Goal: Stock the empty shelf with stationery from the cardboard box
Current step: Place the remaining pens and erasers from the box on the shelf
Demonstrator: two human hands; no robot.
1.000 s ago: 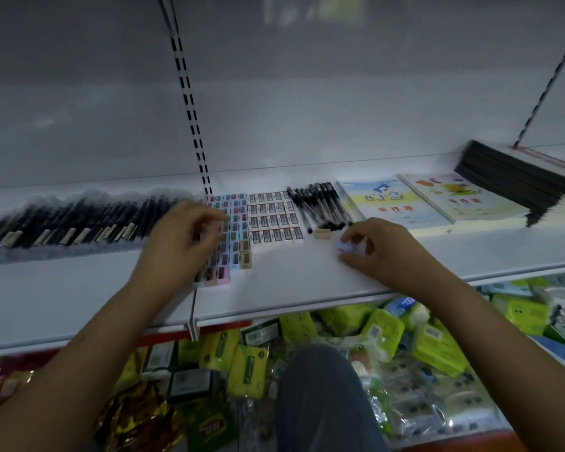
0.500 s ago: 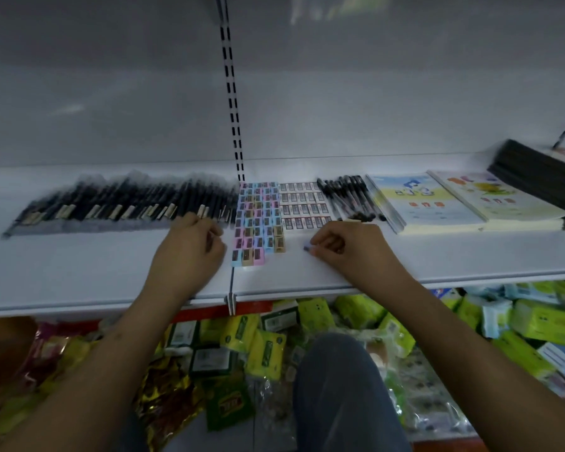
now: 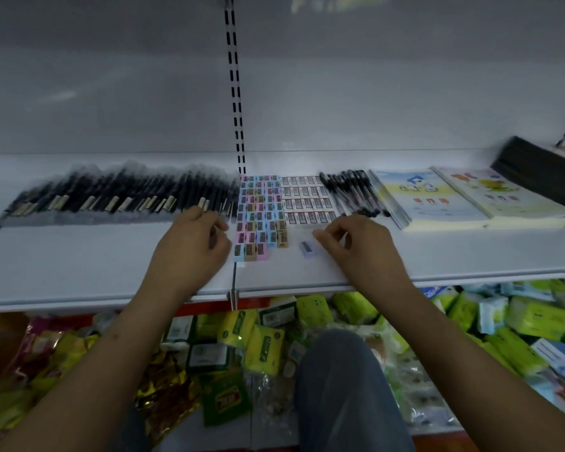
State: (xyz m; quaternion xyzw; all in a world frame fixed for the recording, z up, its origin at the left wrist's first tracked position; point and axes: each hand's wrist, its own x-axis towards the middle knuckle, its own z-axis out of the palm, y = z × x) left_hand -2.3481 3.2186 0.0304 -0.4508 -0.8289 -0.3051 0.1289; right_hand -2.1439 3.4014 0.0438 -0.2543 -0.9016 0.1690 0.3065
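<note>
White shelf (image 3: 79, 265) partly stocked, seen from the head camera; the cardboard box is out of view. The right hand (image 3: 362, 249) hovers with curled fingers just beside a loose lilac sharpener (image 3: 309, 248) lying flat on the shelf, apparently not touching it, so its grip holds nothing visible. The left hand (image 3: 190, 249) rests at the left edge of the sharpener grid (image 3: 260, 216), fingers curled; whether its grip encloses anything cannot be told. Likely risk: sliding the loose sharpener into the grid could nudge the tight rows askew, or push front pieces toward the shelf edge, below which lie green packets (image 3: 265, 340). Neighbours limit room: bagged pens (image 3: 121, 197) to the left, erasers (image 3: 307, 199) and loose black pens (image 3: 353, 194) behind, workbooks (image 3: 428, 200) further right, and a dark stack (image 3: 542, 171) at far right.
</note>
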